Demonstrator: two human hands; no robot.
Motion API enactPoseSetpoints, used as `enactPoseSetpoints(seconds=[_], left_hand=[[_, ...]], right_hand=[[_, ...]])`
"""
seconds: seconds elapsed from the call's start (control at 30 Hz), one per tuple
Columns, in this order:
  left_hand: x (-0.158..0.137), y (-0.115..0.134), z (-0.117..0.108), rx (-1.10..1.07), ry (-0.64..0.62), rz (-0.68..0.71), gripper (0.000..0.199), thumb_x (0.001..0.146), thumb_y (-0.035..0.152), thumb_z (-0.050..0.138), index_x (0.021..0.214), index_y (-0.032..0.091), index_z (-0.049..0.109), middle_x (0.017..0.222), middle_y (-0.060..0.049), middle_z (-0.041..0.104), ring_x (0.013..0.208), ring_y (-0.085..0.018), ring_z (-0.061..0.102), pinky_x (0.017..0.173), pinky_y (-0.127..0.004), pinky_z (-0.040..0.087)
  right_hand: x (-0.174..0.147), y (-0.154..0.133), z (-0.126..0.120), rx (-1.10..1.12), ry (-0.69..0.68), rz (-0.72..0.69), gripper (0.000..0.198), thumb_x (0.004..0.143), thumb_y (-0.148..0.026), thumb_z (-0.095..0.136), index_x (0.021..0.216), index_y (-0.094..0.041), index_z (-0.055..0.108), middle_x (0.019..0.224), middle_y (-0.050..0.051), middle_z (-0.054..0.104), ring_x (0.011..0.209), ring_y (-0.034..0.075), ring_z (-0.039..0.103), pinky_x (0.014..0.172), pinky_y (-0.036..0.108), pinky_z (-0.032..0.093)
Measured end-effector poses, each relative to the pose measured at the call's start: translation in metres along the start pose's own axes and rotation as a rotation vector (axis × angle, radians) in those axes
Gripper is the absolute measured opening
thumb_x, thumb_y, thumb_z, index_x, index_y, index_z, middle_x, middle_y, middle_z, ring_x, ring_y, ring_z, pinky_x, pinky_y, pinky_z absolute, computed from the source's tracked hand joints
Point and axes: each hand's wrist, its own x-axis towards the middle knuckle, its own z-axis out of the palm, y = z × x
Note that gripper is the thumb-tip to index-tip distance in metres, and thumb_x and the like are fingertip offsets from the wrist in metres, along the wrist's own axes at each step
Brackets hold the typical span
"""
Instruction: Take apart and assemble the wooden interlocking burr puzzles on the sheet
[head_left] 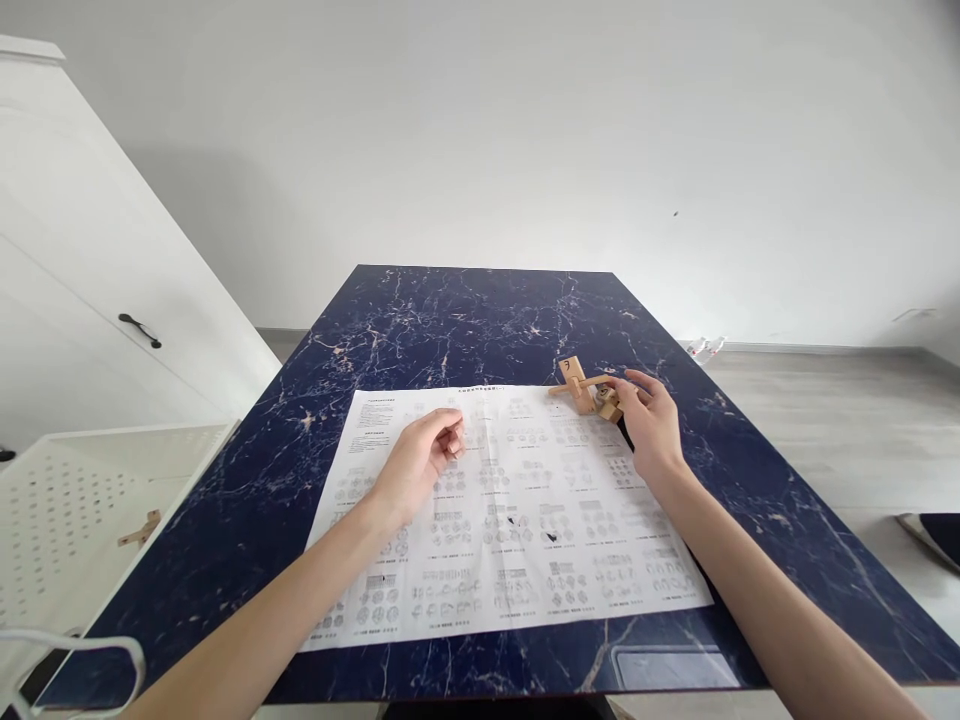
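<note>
Touching the cluster of wooden pieces (576, 392), the right hand (654, 425) sits right of the table's middle, near the sheet's far right corner; thumb side is at the pieces, other fingers partly spread. Can't tell if it's a firm grip. Cluster rests at the far edge of the printed sheet (517, 560), pieces crossed over each other, one flat face carrying a dark mark. Left hand (421, 455) is over the sheet's left half, loosely closed, fingers curled in; can't tell if anything's inside. Sheet lies flat, creased, toward the near edge of the dark blue table (480, 320). Clear rectangle (675, 668) at the near edge, right of middle. Off the table's left edge: white perforated tray (45, 520) with another wooden piece (140, 530) in it, white cabinet (90, 220) behind.
</note>
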Motion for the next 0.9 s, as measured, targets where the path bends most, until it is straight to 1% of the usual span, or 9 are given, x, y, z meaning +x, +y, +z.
enactPoseSetpoints(seconds=[0.1,0.2,0.37,0.47,0.57,0.63,0.7,0.8,0.9], left_hand=[[0.0,0.0,0.0,0.0,0.002,-0.001,0.031,0.085,0.038,0.079,0.072,0.019,0.058,0.079,0.001,0.047,0.07,-0.014,0.042,0.069,-0.031,0.04],[0.0,0.0,0.0,0.003,0.0,-0.005,0.031,0.085,0.039,0.079,0.072,0.019,0.058,0.079,0.001,0.048,0.069,-0.014,0.042,0.068,-0.031,0.039],[-0.001,0.0,0.001,0.01,0.002,-0.002,0.032,0.084,0.04,0.079,0.072,0.019,0.057,0.078,0.001,0.048,0.068,-0.013,0.043,0.068,-0.031,0.038],[-0.001,0.0,0.0,0.016,-0.001,-0.002,0.032,0.084,0.04,0.079,0.072,0.019,0.057,0.079,0.001,0.048,0.069,-0.014,0.043,0.068,-0.031,0.039],[-0.001,0.001,-0.001,0.032,-0.013,-0.004,0.033,0.086,0.041,0.078,0.073,0.02,0.057,0.079,0.001,0.047,0.069,-0.014,0.042,0.069,-0.031,0.04],[-0.002,0.002,-0.001,0.047,-0.021,-0.012,0.033,0.087,0.042,0.078,0.073,0.02,0.058,0.079,0.001,0.048,0.069,-0.015,0.043,0.07,-0.032,0.04],[-0.004,0.003,-0.001,0.09,-0.035,-0.008,0.033,0.088,0.044,0.076,0.073,0.02,0.059,0.079,0.0,0.05,0.07,-0.016,0.044,0.071,-0.033,0.041],[-0.011,0.003,0.004,0.275,-0.076,0.052,0.03,0.093,0.045,0.072,0.077,0.021,0.063,0.078,-0.001,0.054,0.071,-0.017,0.048,0.069,-0.032,0.04],[-0.017,-0.001,0.012,0.508,-0.142,0.165,0.029,0.097,0.047,0.07,0.082,0.022,0.068,0.075,-0.001,0.058,0.069,-0.018,0.049,0.065,-0.031,0.037]], right_hand=[[0.001,-0.003,-0.002,0.11,0.046,0.006,0.043,0.085,-0.042,0.082,0.119,-0.02,0.067,0.116,0.01,0.082,0.112,0.024,0.077,0.087,0.033,0.064],[0.005,-0.007,-0.004,0.221,0.094,-0.001,0.041,0.084,-0.043,0.084,0.114,-0.021,0.066,0.12,0.01,0.082,0.116,0.024,0.076,0.092,0.034,0.065],[0.009,-0.016,-0.006,0.378,0.157,-0.03,0.033,0.086,-0.042,0.082,0.105,-0.023,0.062,0.124,0.01,0.08,0.115,0.024,0.077,0.086,0.034,0.069],[0.005,-0.026,-0.007,0.498,0.113,-0.001,0.023,0.088,-0.034,0.078,0.102,-0.023,0.064,0.126,0.009,0.078,0.115,0.025,0.077,0.088,0.038,0.07],[-0.003,-0.038,-0.007,0.605,-0.048,0.066,0.013,0.091,-0.028,0.069,0.103,-0.023,0.069,0.126,0.008,0.075,0.114,0.024,0.076,0.097,0.042,0.068],[-0.012,-0.045,-0.005,0.577,-0.182,0.061,0.013,0.093,-0.033,0.065,0.103,-0.025,0.07,0.12,0.007,0.075,0.104,0.023,0.076,0.095,0.045,0.067],[-0.024,-0.051,0.0,0.48,-0.355,0.016,0.016,0.097,-0.04,0.062,0.104,-0.027,0.069,0.116,0.007,0.075,0.096,0.025,0.076,0.09,0.048,0.067],[-0.049,-0.053,0.013,0.315,-0.585,-0.001,0.024,0.103,-0.047,0.054,0.112,-0.03,0.067,0.116,0.007,0.077,0.094,0.027,0.077,0.084,0.051,0.067],[-0.077,-0.051,0.029,0.25,-0.796,0.098,0.033,0.107,-0.056,0.051,0.121,-0.029,0.063,0.127,0.01,0.079,0.108,0.031,0.079,0.083,0.051,0.068]])
